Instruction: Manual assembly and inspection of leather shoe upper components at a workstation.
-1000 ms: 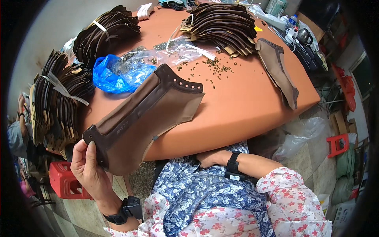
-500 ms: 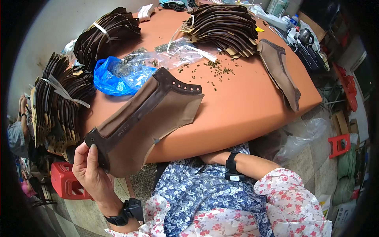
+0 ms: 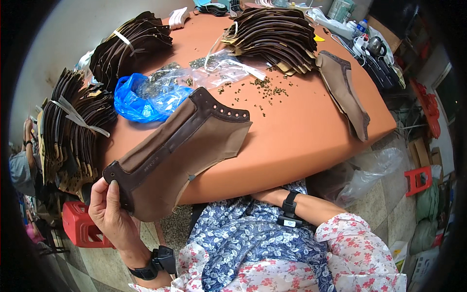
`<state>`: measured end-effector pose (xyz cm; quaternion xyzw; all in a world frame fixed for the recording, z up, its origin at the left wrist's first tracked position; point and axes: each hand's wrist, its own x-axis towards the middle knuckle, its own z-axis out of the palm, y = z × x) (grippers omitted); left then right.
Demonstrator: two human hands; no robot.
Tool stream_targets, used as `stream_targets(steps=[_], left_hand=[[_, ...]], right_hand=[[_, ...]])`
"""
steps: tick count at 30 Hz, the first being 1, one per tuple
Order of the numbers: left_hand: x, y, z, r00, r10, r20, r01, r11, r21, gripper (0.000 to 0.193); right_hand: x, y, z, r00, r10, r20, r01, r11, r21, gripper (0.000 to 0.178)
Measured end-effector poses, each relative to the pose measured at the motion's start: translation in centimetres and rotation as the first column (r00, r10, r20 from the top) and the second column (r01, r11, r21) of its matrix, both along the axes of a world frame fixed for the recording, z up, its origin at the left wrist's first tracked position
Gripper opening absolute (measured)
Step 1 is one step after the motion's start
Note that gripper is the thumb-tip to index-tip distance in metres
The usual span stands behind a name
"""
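Between thumb and fingers, my left hand [image 3: 111, 211] pinches the lower left corner of a brown shoe upper [image 3: 194, 141]. The piece is fabric with a dark leather-like edging and a row of small holes at its far end. It lies tilted over the near edge of the orange-covered table [image 3: 287, 151]. My right hand [image 3: 262, 195] reaches under that edge, its fingers hidden; only the wrist and forearm show plainly. Small metal eyelets [image 3: 265, 91] are scattered beyond the upper. Another brown upper [image 3: 343, 87] lies on the right side of the table.
Tied stacks of dark uppers stand at the left [image 3: 73, 131], far left [image 3: 131, 46] and far middle [image 3: 272, 39]. A blue plastic bag [image 3: 134, 102] and clear bags [image 3: 224, 68] lie between them. Red stools [image 3: 80, 226] stand on the floor. A kettle [image 3: 376, 46] sits at the far right.
The view has shifted slightly. My right forearm sits a little farther right, with less of the hand showing past the table edge. My left hand keeps its pinch on the shoe upper.
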<state>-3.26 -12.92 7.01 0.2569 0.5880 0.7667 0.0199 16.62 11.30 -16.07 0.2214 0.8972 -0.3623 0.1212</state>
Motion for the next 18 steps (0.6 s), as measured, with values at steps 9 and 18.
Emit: stream_targets(steps=[9,18], left_hand=[[0.4,0.1,0.4,1.0,-0.018,-0.003,0.018,1.0,0.012,0.014],[0.3,0.0,1.3,0.998,0.022,-0.061,-0.024,0.999,-0.038,0.013]], right_hand=[[0.9,0.8,-0.2,0.983,-0.072,-0.168,0.066,0.997,-0.039,0.033],[0.9,1.2,0.6,0.985,-0.068,-0.156,0.065,0.998,-0.023,0.033]])
